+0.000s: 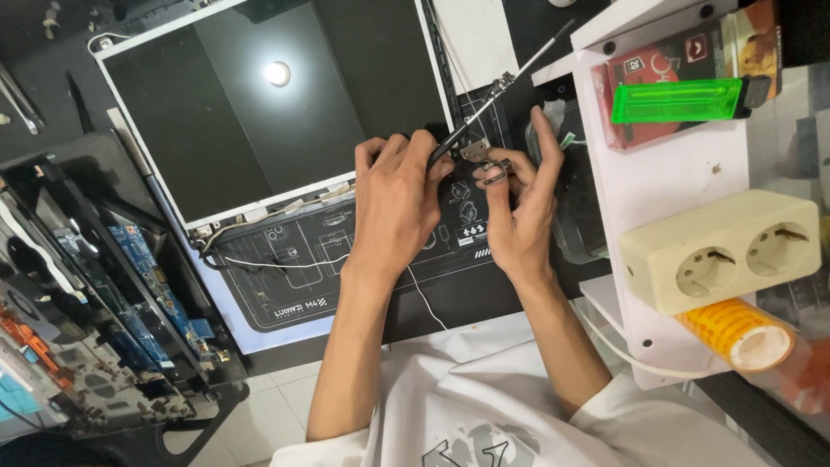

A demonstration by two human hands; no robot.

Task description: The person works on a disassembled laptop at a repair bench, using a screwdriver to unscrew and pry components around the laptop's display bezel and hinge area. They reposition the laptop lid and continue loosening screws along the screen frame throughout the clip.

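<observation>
Your white shirt (484,406) fills the bottom edge at six o'clock, and both forearms run up from it to the middle of the view. Your left hand (393,203) is curled shut around the dark handle of a thin metal tool (497,82), whose shaft slants away toward one o'clock. Just beside it, at three o'clock of that hand, your right hand (519,212) pinches a small metal hinge (480,156) between thumb and fingertips, the other fingers spread loosely; the two hands touch over the black mat (294,277) on the worktop. A bare laptop screen (259,104) lies at eleven o'clock, reflecting a lamp. At three o'clock a white shelf (683,173) carries a green lighter (679,99) and a cream double socket (718,251), with an orange tape roll (743,333) below. An opened laptop base (95,320) sits at eight o'clock.
</observation>
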